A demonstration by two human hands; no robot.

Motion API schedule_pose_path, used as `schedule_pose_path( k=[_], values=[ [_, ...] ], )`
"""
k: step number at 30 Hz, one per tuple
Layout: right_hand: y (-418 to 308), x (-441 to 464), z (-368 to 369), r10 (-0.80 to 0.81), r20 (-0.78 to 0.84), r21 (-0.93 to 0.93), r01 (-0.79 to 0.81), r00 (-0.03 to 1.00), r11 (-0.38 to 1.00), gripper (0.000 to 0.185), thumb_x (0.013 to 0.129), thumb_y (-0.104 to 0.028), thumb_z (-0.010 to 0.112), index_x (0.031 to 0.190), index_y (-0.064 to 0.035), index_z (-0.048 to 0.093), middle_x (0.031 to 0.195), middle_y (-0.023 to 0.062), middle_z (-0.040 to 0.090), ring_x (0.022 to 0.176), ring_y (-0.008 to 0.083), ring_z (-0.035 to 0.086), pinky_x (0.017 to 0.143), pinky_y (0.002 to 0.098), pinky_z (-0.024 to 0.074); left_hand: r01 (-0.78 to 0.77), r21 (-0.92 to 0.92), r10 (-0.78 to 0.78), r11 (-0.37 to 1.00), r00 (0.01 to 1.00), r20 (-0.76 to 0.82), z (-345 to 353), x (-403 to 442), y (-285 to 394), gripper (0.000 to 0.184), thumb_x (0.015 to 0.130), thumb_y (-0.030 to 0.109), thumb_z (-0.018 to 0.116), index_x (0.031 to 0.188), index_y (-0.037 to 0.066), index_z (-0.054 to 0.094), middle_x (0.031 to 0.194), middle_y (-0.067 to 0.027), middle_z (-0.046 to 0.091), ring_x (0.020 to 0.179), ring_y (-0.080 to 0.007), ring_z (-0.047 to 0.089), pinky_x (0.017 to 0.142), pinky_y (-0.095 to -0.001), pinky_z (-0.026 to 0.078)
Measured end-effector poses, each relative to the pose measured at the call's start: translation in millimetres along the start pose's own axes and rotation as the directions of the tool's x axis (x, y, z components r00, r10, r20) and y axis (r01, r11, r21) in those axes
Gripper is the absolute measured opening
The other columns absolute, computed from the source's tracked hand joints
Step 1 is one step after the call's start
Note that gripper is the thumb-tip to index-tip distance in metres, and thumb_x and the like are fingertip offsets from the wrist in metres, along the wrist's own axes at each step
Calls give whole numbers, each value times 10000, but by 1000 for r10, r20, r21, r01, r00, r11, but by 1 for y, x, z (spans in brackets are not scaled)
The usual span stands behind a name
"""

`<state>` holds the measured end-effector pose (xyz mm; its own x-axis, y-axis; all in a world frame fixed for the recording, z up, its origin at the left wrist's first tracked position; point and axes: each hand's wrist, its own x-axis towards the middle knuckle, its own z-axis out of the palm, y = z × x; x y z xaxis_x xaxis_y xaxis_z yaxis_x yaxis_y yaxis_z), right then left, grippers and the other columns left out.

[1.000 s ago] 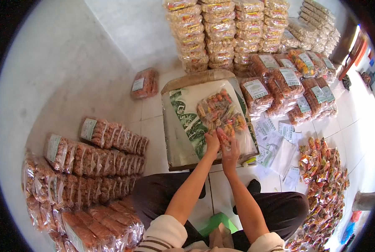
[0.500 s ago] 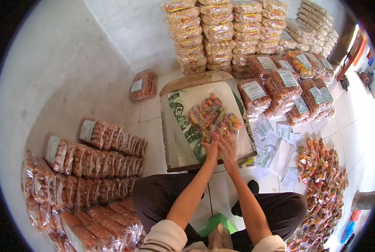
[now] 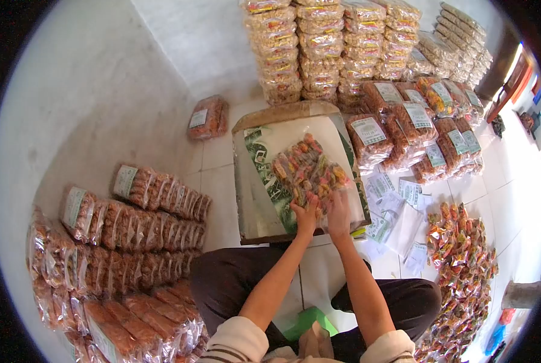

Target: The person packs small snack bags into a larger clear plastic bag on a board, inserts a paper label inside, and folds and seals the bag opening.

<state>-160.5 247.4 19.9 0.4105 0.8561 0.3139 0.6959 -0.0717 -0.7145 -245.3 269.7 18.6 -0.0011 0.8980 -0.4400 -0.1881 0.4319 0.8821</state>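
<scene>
One clear bag (image 3: 310,169) of small wrapped pieces is over the tray (image 3: 258,221), with open surface at 9 o'clock and the rim near at 6. Its length runs roughly 11 to 5. The left hand (image 3: 307,215) grasps its near edge; the right hand (image 3: 339,215) touches it, grip unclear. Beyond the tray, one brown pack (image 3: 209,118) lies at 10, four tall stacks (image 3: 321,51) at 12 to 1.

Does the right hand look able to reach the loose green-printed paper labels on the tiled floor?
Probably yes: the right hand is at the clear plastic snack bag, but the labels lie just past the worn rectangular tray, with nothing tall between.
</scene>
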Motion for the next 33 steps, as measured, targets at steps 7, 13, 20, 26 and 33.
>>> schedule_pose_path(
  k=[7, 13, 20, 26, 33],
  values=[
    [24, -7, 16, -131, -7, 45, 131, 991, 990, 255, 759, -22, 550, 1004, 1, 485, 916, 174, 456, 812, 321, 512, 675, 383, 431, 108, -132, -113, 985, 993, -32, -4, 25, -22, 785, 752, 441, 643, 1243, 47, 175, 1200, -140, 380, 1084, -241, 419, 900, -339, 340],
    [16, -14, -3, -98, 178, 359, 28, 979, 933, 327, 728, -33, 603, 1036, -34, 495, 1009, 136, 415, 972, 291, 459, 808, 370, 408, -97, 171, 127, 980, 977, -172, -11, 25, -14, 788, 785, 498, 569, 1290, 60, 153, 1240, -173, 354, 1148, -300, 371, 926, -363, 322],
    [8, -9, -16, -345, 170, 276, 291, 923, 916, 360, 691, -67, 658, 1016, -52, 504, 1034, 130, 414, 1026, 286, 436, 860, 359, 385, -36, 23, 41, 999, 961, -272, -13, 9, -21, 586, 884, 495, 374, 1212, 11, 329, 1167, -199, 438, 1092, -312, 433, 887, -374, 355],
    [13, -14, 6, -205, 210, 221, 157, 956, 962, 286, 689, -63, 654, 944, -37, 527, 984, 153, 437, 918, 329, 482, 742, 364, 426, -113, 255, 183, 960, 945, -272, -11, -18, -41, 447, 918, 401, 351, 885, -29, 471, 743, -214, 579, 700, -398, 564, 583, -449, 400],
    [13, -20, 44, -166, 128, 138, 148, 978, 979, 111, 746, -116, 621, 801, -29, 580, 769, 181, 538, 729, 366, 549, 632, 419, 427, -298, 562, 413, 772, 907, -87, -29, -22, -40, 311, 935, 267, 344, 894, -12, 477, 703, -287, 524, 710, -473, 505, 548, -494, 365]
  ],
)
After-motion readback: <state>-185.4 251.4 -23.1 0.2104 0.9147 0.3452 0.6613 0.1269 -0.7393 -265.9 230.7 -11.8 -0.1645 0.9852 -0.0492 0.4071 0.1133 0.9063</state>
